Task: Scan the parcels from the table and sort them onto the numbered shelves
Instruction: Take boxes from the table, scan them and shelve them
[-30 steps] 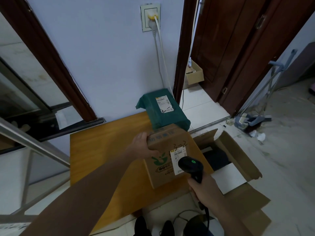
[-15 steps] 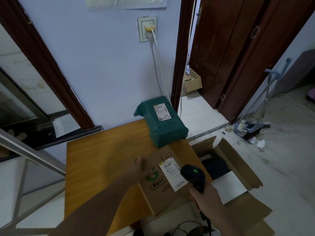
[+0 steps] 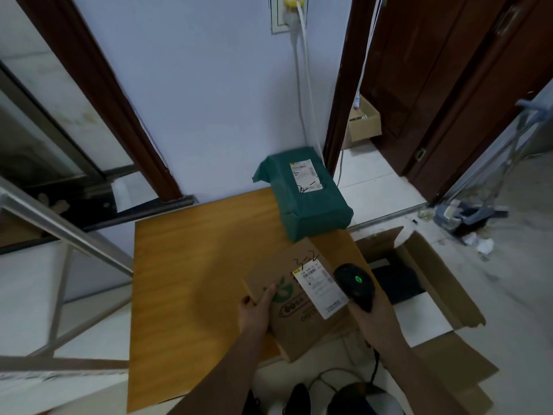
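Cardboard parcel [image 3: 299, 298] on our table [image 3: 191, 265], our left hand [image 3: 257, 310] gripping its left edge, our right hand [image 3: 374, 319] clasping the scanner [image 3: 356, 283], green parcel [image 3: 305, 193] behind.

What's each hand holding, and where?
Left hand grips the cardboard box by its left edge; right hand grips the scanner by its handle.

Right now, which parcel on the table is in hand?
The brown cardboard box marked 3-2, gripped by the left hand at the table's near edge. The green-wrapped parcel lies untouched by the wall.
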`<state>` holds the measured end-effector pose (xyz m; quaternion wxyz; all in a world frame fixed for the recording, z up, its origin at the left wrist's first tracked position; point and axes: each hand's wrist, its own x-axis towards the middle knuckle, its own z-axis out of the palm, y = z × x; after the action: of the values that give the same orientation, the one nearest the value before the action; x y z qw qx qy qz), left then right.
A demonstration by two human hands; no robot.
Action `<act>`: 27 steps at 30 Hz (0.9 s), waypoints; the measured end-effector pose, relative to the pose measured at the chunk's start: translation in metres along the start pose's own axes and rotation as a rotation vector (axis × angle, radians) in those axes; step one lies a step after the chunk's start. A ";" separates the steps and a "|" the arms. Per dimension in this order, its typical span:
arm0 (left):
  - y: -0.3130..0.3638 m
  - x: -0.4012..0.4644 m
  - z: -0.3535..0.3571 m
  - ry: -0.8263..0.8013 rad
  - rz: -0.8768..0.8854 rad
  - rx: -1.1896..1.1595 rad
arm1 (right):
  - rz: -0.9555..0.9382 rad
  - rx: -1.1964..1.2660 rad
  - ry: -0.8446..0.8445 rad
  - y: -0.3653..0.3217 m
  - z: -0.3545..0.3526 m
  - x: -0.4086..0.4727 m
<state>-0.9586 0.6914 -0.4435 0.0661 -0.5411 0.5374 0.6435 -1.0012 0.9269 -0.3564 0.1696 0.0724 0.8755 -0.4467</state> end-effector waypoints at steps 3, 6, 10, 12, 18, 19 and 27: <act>-0.003 0.004 -0.002 -0.013 -0.027 -0.055 | 0.001 0.007 -0.063 -0.005 0.002 0.014; -0.004 0.004 -0.002 -0.046 -0.031 -0.122 | 0.103 -0.028 -0.207 -0.010 0.012 0.019; -0.008 -0.001 -0.006 -0.103 -0.026 -0.288 | 0.101 -0.015 -0.235 -0.018 0.018 0.010; -0.008 -0.001 -0.012 -0.132 0.001 -0.269 | 0.085 -0.009 -0.228 -0.025 0.022 -0.002; 0.006 -0.024 -0.054 -0.153 0.134 -0.252 | 0.001 0.056 -0.186 -0.049 0.045 -0.040; 0.008 -0.029 -0.065 -0.152 0.161 -0.264 | -0.018 0.073 -0.188 -0.054 0.050 -0.047; 0.003 -0.066 -0.181 -0.130 0.375 -0.302 | -0.100 -0.008 -0.180 -0.088 0.101 -0.134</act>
<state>-0.8205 0.5853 -0.3613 -0.1016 -0.3933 0.5208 0.7508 -0.8779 0.7962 -0.2962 0.2252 -0.0122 0.8610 -0.4559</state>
